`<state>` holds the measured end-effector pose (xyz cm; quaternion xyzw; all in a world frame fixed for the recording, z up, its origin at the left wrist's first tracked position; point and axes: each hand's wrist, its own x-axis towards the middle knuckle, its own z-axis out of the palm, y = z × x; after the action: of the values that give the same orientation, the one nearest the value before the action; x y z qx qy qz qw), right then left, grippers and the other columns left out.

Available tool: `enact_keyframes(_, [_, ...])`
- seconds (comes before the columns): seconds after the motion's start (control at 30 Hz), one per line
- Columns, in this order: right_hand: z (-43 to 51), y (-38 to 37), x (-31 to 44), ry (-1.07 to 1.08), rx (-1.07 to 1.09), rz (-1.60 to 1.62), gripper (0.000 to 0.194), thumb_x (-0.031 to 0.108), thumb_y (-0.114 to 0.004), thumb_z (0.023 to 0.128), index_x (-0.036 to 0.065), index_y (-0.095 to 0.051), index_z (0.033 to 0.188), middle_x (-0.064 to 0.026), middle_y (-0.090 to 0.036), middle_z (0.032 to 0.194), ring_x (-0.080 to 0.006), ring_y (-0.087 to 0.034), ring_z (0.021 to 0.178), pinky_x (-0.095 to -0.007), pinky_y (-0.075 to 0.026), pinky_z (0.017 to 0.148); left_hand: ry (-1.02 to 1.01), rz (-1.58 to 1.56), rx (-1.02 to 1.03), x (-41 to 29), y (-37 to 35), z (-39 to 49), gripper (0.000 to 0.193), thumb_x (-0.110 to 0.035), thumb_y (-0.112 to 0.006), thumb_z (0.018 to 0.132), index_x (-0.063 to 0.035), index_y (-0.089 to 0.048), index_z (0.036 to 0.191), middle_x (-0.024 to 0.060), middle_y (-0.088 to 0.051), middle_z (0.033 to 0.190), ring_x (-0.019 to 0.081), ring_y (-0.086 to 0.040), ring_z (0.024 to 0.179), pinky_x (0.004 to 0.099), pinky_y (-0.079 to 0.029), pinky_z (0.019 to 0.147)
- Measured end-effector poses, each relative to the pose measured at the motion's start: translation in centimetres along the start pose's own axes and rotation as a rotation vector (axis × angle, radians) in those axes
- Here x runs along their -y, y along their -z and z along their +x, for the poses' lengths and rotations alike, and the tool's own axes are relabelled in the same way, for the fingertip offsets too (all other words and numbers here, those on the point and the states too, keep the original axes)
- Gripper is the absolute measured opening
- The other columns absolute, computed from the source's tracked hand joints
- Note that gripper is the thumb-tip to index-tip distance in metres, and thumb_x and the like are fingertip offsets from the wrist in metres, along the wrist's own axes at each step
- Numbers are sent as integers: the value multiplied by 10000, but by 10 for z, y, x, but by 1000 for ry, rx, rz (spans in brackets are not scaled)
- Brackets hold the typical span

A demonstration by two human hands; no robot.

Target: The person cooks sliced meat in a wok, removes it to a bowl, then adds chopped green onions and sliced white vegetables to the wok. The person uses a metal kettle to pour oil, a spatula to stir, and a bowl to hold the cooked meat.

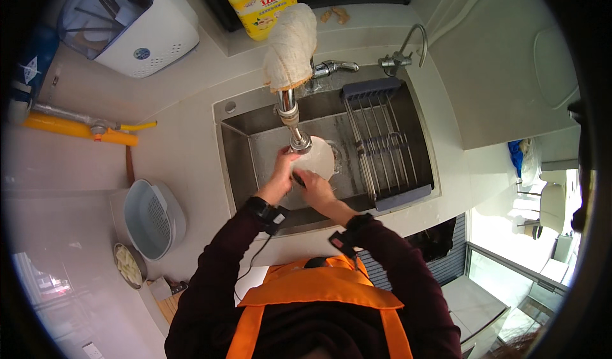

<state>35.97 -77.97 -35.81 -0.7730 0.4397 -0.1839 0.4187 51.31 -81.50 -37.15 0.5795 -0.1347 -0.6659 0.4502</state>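
Below the faucet's spray head, over the stainless steel sink, my left hand grips a round white dish by its left side. My right hand lies at the dish's lower edge and holds a small dark object, mostly covered by the fingers; I cannot tell what it is. A pale cloth wraps the upper part of the faucet. Part of the dish's rim is hidden by the spray head and my hands.
A metal dish rack spans the sink's right side. Behind it stand a faucet lever and a thin curved tap. A yellow jug is on the back ledge. At left are a grey-blue basin, a bowl of pale pieces and a knife.
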Motion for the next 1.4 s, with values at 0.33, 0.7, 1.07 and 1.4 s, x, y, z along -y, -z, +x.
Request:
enact_keyframes(0.33, [-7,-10,-14,77,-13,-297,360,93,-579,800,134,-549,1157,-80,-624,1025,-288,-617,977,-385,-485,855,118,-181,62,3,-1,-10,315,-149,-586,797,-73,-584,1104,54,-627,991,233,-603,914,387,-486,814])
enact_keyframes(0.7, [-1,5,21,-189,-61,156,350,47,-640,692,90,-578,1033,-130,-643,924,-325,-607,928,-391,-509,783,41,-165,157,10,-2,-12,423,-101,-581,799,-69,-541,1219,80,-612,1137,236,-588,1018,376,-467,908])
enact_keyframes(1.07, [-12,9,26,275,-413,-295,389,68,-612,740,120,-577,1124,-120,-453,1341,-351,-440,1234,-467,-377,1008,539,-286,264,71,50,-11,219,-148,-479,955,-26,-569,1113,91,-638,939,180,-647,830,234,-530,548])
enact_keyframes(1.4, [-11,36,-54,165,43,228,361,219,-547,922,62,-533,1246,-70,-638,1110,-205,-626,976,-327,-499,829,359,189,344,22,28,-71,273,-132,-490,969,-17,-515,1215,106,-611,974,175,-596,760,238,-483,646])
